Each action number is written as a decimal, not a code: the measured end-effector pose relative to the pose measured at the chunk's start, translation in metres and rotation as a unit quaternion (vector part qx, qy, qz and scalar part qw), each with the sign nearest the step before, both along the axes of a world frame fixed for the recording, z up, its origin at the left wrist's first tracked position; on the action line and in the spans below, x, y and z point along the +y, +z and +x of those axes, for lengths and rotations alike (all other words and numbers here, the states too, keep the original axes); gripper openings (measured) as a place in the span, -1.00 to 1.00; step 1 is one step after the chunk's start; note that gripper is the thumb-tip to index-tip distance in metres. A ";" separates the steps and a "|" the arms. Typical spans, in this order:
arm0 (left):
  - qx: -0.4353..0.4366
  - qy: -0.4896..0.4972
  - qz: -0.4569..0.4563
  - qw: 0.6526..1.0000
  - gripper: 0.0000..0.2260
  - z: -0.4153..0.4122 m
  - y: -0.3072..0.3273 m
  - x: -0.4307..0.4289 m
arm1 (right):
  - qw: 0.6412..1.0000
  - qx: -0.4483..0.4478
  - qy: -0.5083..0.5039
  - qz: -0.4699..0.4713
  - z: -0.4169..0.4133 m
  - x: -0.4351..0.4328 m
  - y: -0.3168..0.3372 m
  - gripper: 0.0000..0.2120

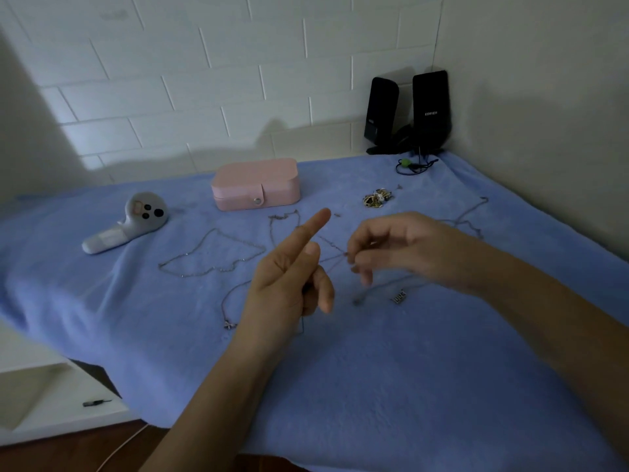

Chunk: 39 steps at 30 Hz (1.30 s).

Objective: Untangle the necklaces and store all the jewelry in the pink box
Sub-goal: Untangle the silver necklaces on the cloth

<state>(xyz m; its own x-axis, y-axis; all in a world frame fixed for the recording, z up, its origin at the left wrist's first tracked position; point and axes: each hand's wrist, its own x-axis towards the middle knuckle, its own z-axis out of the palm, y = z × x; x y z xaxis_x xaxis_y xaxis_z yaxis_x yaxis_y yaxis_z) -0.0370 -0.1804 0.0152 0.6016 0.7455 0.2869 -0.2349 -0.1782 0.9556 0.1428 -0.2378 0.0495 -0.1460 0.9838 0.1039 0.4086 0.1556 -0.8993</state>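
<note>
Head view: the left hand (289, 284) and right hand (401, 247) pinch a thin chain (335, 258) taut between them, likely exposing its tangle; closed pink box (255, 185) at eleven o'clock.

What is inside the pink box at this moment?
Its inside is hidden: the pink box has its lid down. Necklaces and a small jewelry pile lie outside on the blue cloth.
</note>
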 end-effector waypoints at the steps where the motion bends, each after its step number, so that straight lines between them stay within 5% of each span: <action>1: 0.005 0.007 0.009 1.000 -0.63 0.000 0.000 -0.001 | 1.000 0.029 0.002 0.002 0.003 -0.001 0.002 -0.95; 5: 0.013 0.013 0.029 0.999 -0.59 0.000 0.001 -0.004 | 0.992 0.118 0.017 -0.027 0.003 -0.003 0.003 -0.94; 15: 0.020 -0.043 0.038 0.998 -0.57 -0.002 -0.001 -0.005 | 0.988 -0.046 -0.079 0.124 -0.003 -0.001 0.000 -0.95; 24: 0.046 -0.008 -0.037 0.998 -0.64 0.001 -0.005 0.002 | 0.979 -0.055 -0.066 0.185 -0.003 0.000 -0.003 -0.94; 29: 0.035 -0.002 -0.088 0.995 -0.85 0.002 -0.005 0.004 | 0.960 -0.114 -0.068 0.248 -0.007 -0.001 -0.005 -0.94; 39: 0.029 -0.042 -0.162 0.985 -0.74 -0.001 0.002 0.002 | 0.903 -0.209 -0.046 0.373 -0.011 0.000 -0.005 -0.83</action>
